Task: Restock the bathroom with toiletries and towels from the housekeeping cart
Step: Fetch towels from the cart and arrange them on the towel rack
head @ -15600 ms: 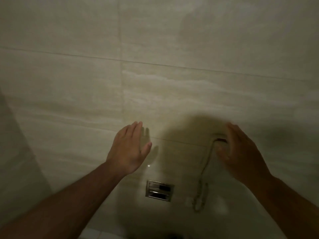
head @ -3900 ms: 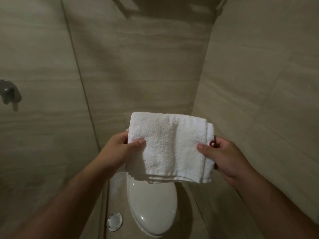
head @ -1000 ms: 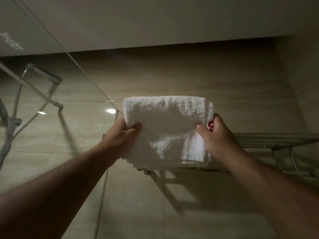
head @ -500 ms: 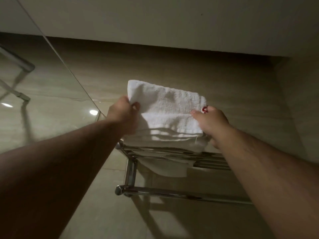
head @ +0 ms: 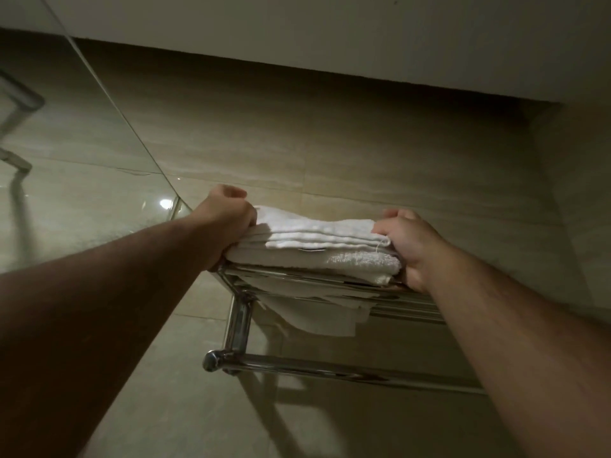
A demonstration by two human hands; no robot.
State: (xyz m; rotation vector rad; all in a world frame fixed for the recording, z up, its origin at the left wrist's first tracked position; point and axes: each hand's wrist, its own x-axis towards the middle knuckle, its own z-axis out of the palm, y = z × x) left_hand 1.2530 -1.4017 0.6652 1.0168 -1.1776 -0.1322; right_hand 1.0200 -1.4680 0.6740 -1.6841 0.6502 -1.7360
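A folded white towel (head: 317,234) lies flat on top of another folded white towel (head: 347,262) on a chrome wall rack (head: 238,325), seen from below. My left hand (head: 228,223) grips the stack's left end, fingers curled over the top. At the right end my right hand (head: 410,246) holds the stack with its fingers wrapped round the edge. A lower layer of towel sags through the rack's bars.
A chrome towel bar (head: 330,370) runs under the rack. A glass shower panel (head: 82,180) stands to the left with a metal handle behind it. Beige tiled wall lies behind, and a white ceiling above.
The towel, held up tilted above the rack half a second ago, now lies flat on the stack. Both hands have slid to its two ends.
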